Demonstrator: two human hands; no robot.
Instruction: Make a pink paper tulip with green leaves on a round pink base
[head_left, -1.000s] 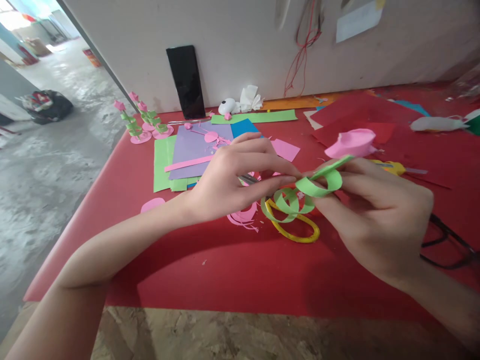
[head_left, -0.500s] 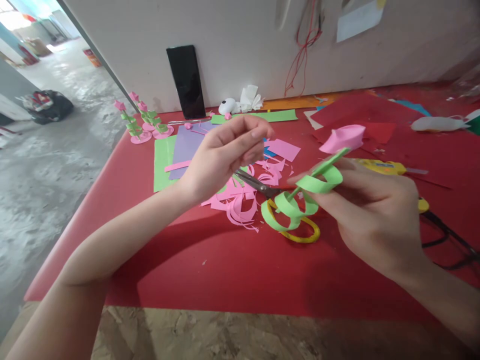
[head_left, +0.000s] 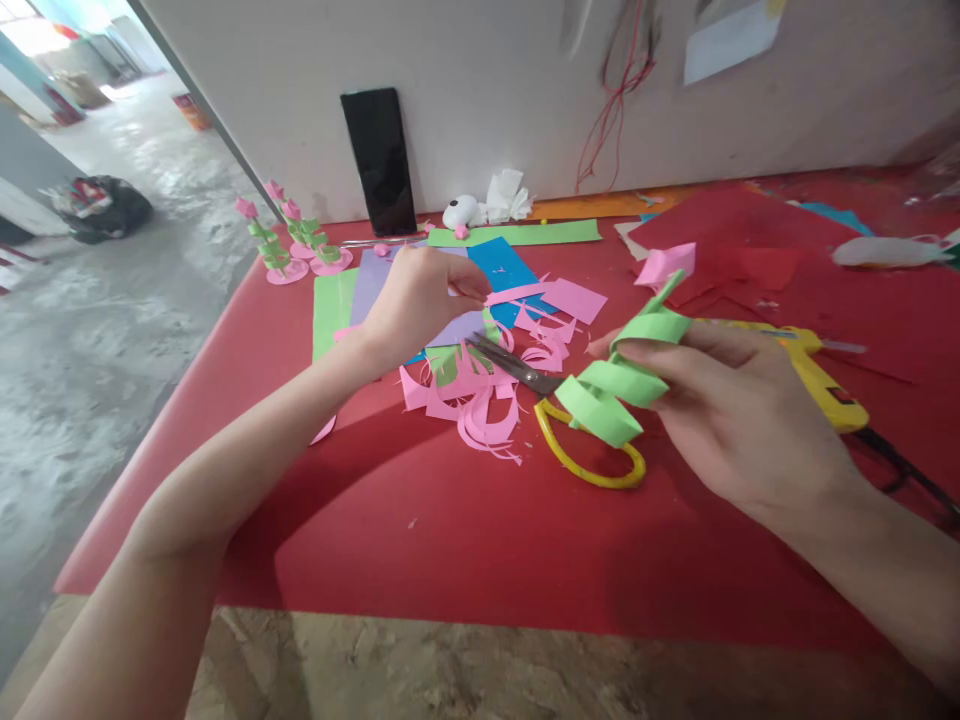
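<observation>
My right hand [head_left: 739, 400] grips a paper flower, with its pink folded bloom [head_left: 666, 265] at the top and a curling light green paper strip [head_left: 619, 390] wound around the green stem. The flower leans above the yellow-handled scissors [head_left: 592, 465]. Over the purple sheet, my left hand [head_left: 427, 295] is closed in a pinch, its fingertips at the end of a pink paper strip [head_left: 519, 293]. Pink paper scraps [head_left: 487, 415] lie around the scissor blades. Three finished-looking paper flowers [head_left: 289, 240] stand on pink round bases at the back left.
A dark phone [head_left: 380, 160] leans on the wall. Behind my right hand lies a yellow glue gun [head_left: 821, 380] with a black cord. Purple [head_left: 375, 290], blue [head_left: 506, 270] and green paper [head_left: 328, 310] overlap on the red table [head_left: 420, 560]. Red sheets [head_left: 720, 220] lie at the back right.
My left hand has moved down and slightly left onto the papers, its fingertips now at a pink strip. My right hand has turned the flower a little, and its bloom has shifted left.
</observation>
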